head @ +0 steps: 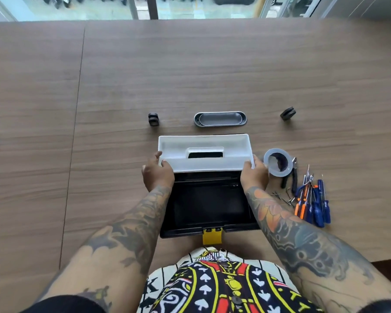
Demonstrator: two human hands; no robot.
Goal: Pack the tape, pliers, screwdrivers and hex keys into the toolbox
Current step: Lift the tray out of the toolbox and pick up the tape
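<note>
At the near edge of the wood table (212, 71), right in front of the person, sits the black toolbox (209, 206), lid off or folded away, yellow latch (212, 237) facing them. Both hands grip the white tray insert (204, 152) by its short ends: left hand (157, 173) wrapped on the left end, right hand (254, 173) on the right end, fingers closed on the rim. Tray is held level above the far half of the box. Two-handed hold makes sense, it's wide and shallow, and it likely has to clear the box so the deep compartment is reachable, though I can't tell whether it's going in or coming out. Box interior looks empty, nothing packed yet.

Tools wait in a cluster just right of the box, within right-hand reach. Count: one grey tape roll (277, 163), nearly touching the right hand; one pair of pliers (290, 175), black handles, partly under the tape; screwdrivers (314, 205) in an overlapping pile, roughly five blue-handled and two orange, exact count unclear; hex keys (284, 197), a few small ones, too thin to count.

Beyond the box: one oval metal cable grommet (220, 119) set in the table, two small black clips (153, 119), one each side of it.
</note>
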